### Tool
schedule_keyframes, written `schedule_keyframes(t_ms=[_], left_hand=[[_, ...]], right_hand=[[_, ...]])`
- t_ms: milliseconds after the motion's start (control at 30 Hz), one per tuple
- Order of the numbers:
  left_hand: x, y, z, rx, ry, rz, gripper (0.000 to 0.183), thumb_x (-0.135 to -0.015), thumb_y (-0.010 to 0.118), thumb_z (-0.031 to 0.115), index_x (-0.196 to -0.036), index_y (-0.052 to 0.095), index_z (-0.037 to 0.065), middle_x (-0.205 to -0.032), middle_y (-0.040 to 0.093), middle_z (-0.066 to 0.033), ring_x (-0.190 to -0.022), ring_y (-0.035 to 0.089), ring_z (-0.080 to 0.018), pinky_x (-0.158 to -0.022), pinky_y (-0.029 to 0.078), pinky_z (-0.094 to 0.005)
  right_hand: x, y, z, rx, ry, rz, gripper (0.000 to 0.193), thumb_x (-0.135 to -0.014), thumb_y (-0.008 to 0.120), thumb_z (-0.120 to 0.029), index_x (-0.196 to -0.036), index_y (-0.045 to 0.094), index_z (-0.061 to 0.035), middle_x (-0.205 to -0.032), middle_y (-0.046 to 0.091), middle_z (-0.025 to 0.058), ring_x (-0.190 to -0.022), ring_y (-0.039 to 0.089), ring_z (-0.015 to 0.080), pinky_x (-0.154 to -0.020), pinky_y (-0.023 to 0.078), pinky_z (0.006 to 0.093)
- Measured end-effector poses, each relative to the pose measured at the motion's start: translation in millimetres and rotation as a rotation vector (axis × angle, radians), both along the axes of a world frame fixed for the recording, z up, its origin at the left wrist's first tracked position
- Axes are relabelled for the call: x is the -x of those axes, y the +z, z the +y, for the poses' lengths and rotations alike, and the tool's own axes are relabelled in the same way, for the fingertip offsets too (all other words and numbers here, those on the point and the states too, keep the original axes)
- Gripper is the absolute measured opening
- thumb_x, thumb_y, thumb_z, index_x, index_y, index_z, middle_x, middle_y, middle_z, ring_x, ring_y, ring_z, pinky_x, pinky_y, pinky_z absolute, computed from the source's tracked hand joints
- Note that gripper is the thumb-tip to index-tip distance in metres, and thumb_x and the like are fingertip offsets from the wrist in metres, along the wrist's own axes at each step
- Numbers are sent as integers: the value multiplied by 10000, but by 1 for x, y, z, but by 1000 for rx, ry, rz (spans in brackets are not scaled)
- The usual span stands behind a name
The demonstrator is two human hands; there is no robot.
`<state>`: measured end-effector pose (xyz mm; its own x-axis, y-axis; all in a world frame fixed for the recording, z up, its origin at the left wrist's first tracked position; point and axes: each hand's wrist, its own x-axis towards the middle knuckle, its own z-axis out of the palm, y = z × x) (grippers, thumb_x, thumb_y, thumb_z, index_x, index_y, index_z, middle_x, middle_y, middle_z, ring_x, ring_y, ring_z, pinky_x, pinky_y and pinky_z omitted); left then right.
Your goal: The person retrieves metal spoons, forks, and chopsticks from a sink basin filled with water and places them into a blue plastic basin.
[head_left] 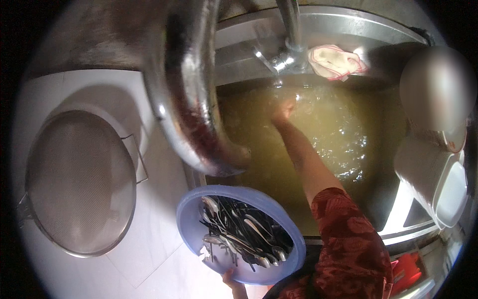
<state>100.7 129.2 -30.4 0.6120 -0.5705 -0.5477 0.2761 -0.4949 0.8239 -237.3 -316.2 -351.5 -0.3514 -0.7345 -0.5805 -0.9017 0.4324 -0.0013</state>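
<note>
A large metal sink is filled with murky, yellowish water. My right hand dips into it near the tap, its fingers smeared and partly hidden by the water. At the sink's near left edge, a tilted blue plastic basin holds many spoons and dark chopsticks in a jumble. My left hand grips the basin's near rim, with only part of the fingers showing.
A curved metal spout hangs close in the foreground. Left, a round mesh strainer lies on white tiles. A white, red-edged cloth rests on the far ledge beside the tap. Stacked white plastic containers stand right; a red object sits below.
</note>
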Motion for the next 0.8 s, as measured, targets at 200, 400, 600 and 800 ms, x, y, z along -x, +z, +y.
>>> schedule_keyframes(t_ms=[200, 400, 600, 800], left_hand=[[10, -8, -20, -17, -34, 37, 611, -587, 520, 155, -1164, 431, -27, -1029, 517, -147, -915, 528, -292, -800, 443, -388], [11, -4, -16, 17, -60, -21, 446, -603, 512, 168, -1005, 486, -22, -972, 530, -134, -879, 531, -273, -775, 447, -384], [-7, -14, -4, 22, -149, -152, 328, -618, 505, 169, -894, 514, -8, -893, 538, -117, -821, 535, -256, -734, 459, -361], [-6, -17, -8, 34, -66, 37, 649, -566, 513, 144, -1185, 411, -22, -1044, 512, -157, -922, 525, -304, -813, 440, -390]], right_hand=[[-35, -75, 41, 385, 317, -251, 608, -862, 348, -471, -1331, 320, -85, -1382, 221, 203, -1263, 169, 404, -977, 122, 624], [80, -83, 86, 401, 202, -449, 560, -863, 362, -413, -1321, 326, -91, -1359, 258, 173, -1233, 220, 365, -973, 164, 575], [183, -48, 135, 567, -168, -190, 517, -865, 376, -356, -1310, 332, -98, -1337, 295, 142, -1202, 270, 327, -968, 206, 526], [228, -29, 203, 633, -369, 16, 478, -866, 390, -299, -1300, 338, -104, -1314, 333, 112, -1172, 320, 288, -964, 249, 476]])
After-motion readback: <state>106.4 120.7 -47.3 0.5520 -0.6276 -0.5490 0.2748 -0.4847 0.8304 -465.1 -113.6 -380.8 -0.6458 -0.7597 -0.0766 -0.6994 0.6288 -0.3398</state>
